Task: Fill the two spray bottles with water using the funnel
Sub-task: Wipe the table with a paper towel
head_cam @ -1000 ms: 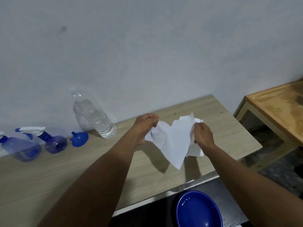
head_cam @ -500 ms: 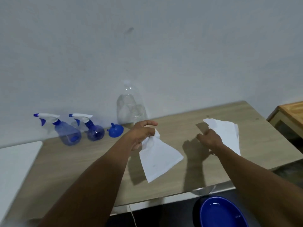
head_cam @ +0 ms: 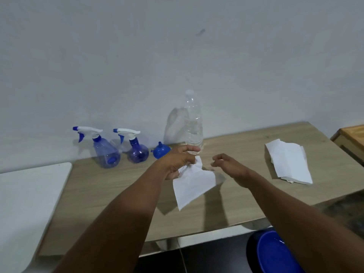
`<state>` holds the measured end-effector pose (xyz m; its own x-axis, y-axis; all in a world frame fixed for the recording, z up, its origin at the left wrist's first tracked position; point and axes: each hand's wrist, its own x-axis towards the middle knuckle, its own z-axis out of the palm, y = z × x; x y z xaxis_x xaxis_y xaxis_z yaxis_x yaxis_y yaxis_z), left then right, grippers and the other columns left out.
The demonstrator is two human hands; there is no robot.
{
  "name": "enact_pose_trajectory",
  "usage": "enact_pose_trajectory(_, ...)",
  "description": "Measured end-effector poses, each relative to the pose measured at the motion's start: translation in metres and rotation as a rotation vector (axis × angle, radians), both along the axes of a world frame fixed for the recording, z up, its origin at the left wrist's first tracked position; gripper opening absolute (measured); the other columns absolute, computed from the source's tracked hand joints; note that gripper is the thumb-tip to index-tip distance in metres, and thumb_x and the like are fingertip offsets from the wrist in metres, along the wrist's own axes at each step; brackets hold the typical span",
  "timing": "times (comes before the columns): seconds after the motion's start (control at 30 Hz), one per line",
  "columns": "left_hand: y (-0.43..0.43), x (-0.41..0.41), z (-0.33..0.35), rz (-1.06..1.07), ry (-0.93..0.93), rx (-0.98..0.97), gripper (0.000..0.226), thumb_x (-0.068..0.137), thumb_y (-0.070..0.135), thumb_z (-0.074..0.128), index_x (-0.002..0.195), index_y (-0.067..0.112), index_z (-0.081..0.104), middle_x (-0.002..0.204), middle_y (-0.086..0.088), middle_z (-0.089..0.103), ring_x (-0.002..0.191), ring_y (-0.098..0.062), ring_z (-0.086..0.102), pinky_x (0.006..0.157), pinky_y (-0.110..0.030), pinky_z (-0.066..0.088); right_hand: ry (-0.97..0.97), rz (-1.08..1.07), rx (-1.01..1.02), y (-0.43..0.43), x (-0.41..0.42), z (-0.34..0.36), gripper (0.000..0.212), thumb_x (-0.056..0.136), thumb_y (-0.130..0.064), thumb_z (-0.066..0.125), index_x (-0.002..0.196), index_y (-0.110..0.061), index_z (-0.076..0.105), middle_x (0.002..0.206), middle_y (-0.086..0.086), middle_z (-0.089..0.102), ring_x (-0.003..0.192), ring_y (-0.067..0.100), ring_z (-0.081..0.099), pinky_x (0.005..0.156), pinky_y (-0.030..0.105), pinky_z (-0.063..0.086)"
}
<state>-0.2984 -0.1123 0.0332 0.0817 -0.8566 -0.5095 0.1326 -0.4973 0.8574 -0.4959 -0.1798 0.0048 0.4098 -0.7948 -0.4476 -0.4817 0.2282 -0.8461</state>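
Just beyond the left hand point(head_cam: 177, 164), against the wall, stand the task's things: the paler spray bottle point(head_cam: 106, 152), the darker spray bottle point(head_cam: 136, 150), the blue funnel point(head_cam: 161, 151) beside it, and the water bottle point(head_cam: 194, 125) right behind the fingertips. Both sprayers have their trigger heads on and the water bottle looks capped, so filling has not begun. This seems to be preparation with paper. The next move probably calls for laying the sheet down, unscrewing one spray head and seating the funnel in the neck. Both forearms reach forward over the table point(head_cam: 236, 203). The left hand pinches the top corner of a white paper sheet point(head_cam: 193, 186), which hangs below it. The right hand point(head_cam: 228, 166) hovers just beside that sheet with its fingers loosely curled, holding nothing. Well off to its right lies a stack of paper point(head_cam: 289, 162).
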Motion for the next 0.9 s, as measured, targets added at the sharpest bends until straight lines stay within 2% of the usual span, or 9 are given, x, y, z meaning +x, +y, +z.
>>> enact_pose_trajectory(0.1,0.024,0.038,-0.001,0.000,-0.036,0.020,0.042,0.076,-0.004,0.065,0.103,0.026,0.076,0.105,-0.008,0.067,0.096,-0.022,0.059,0.087,-0.037,0.051,-0.066,0.126,0.186,0.020,0.033,-0.003,0.027,0.093,-0.029,0.054,0.118,-0.019,0.060,0.105,0.001,0.075,0.101,0.015,0.063,0.086,0.040,0.041)
enact_pose_trajectory(0.27,0.072,0.098,-0.007,0.118,-0.073,0.021,0.041,0.083,-0.005,0.064,0.114,0.021,0.070,0.120,-0.015,0.063,0.098,-0.029,0.065,0.087,-0.040,0.056,-0.148,0.180,0.332,0.050,0.086,-0.008,0.024,0.093,-0.006,0.055,0.115,-0.013,0.060,0.088,0.007,0.065,0.068,0.018,0.059,0.059,0.029,0.050)
enact_pose_trajectory(0.37,0.099,0.128,-0.013,0.140,-0.089,0.046,0.038,0.084,0.002,0.069,0.119,0.017,0.067,0.123,-0.012,0.064,0.109,-0.026,0.063,0.096,-0.040,0.052,-0.201,0.119,0.282,0.069,0.115,-0.017,0.029,0.094,0.001,0.049,0.118,-0.010,0.060,0.084,0.012,0.065,0.065,0.022,0.060,0.058,0.029,0.050)
enact_pose_trajectory(0.43,0.119,0.146,-0.018,0.148,-0.072,0.087,0.038,0.080,0.016,0.078,0.117,0.018,0.068,0.121,-0.009,0.069,0.107,-0.024,0.066,0.091,-0.038,0.055,-0.201,0.069,0.190,0.079,0.133,-0.019,0.028,0.095,0.000,0.047,0.116,-0.011,0.062,0.079,0.013,0.065,0.066,0.025,0.059,0.056,0.030,0.047)
enact_pose_trajectory(0.53,0.151,0.169,-0.028,0.102,0.025,0.201,0.051,0.073,0.035,0.085,0.117,0.015,0.068,0.113,-0.009,0.073,0.102,-0.025,0.070,0.078,-0.038,0.059,-0.198,0.024,0.045,0.087,0.153,-0.020,0.023,0.096,-0.004,0.051,0.108,-0.015,0.067,0.087,0.015,0.067,0.075,0.027,0.058,0.061,0.032,0.048)
enact_pose_trajectory(0.6,0.168,0.179,-0.038,0.121,0.067,0.230,0.058,0.073,0.031,0.086,0.123,0.012,0.063,0.112,-0.011,0.074,0.105,-0.028,0.070,0.080,-0.040,0.060,-0.214,0.017,-0.009,0.092,0.161,-0.017,0.018,0.096,-0.005,0.055,0.105,-0.014,0.068,0.091,0.013,0.067,0.079,0.027,0.057,0.066,0.034,0.048)
enact_pose_trajectory(0.67,0.176,0.187,-0.048,0.199,0.110,0.172,0.054,0.077,0.018,0.083,0.126,0.010,0.062,0.113,-0.012,0.073,0.107,-0.030,0.070,0.086,-0.043,0.058,-0.223,0.025,-0.048,0.094,0.168,-0.016,0.014,0.096,-0.008,0.058,0.103,-0.014,0.069,0.095,0.011,0.068,0.084,0.027,0.059,0.072,0.037,0.049)
enact_pose_trajectory(0.77,0.179,0.191,-0.053,0.331,0.149,0.078,0.045,0.084,0.008,0.075,0.126,0.010,0.061,0.114,-0.012,0.073,0.106,-0.031,0.070,0.083,-0.044,0.059,-0.117,0.036,-0.053,0.098,0.179,-0.018,0.012,0.095,-0.012,0.058,0.103,-0.016,0.066,0.095,0.007,0.065,0.083,0.024,0.058,0.070,0.038,0.048)
enact_pose_trajectory(0.9,0.181,0.190,-0.054,0.392,0.115,0.017,0.051,0.086,0.003,0.073,0.131,0.014,0.053,0.120,-0.015,0.068,0.108,-0.034,0.067,0.087,-0.048,0.058,0.017,0.028,0.198,0.112,0.187,-0.021,0.004,0.091,-0.006,0.063,0.087,-0.007,0.062,0.092,0.012,0.063,0.082,0.027,0.060,0.074,0.042,0.052)
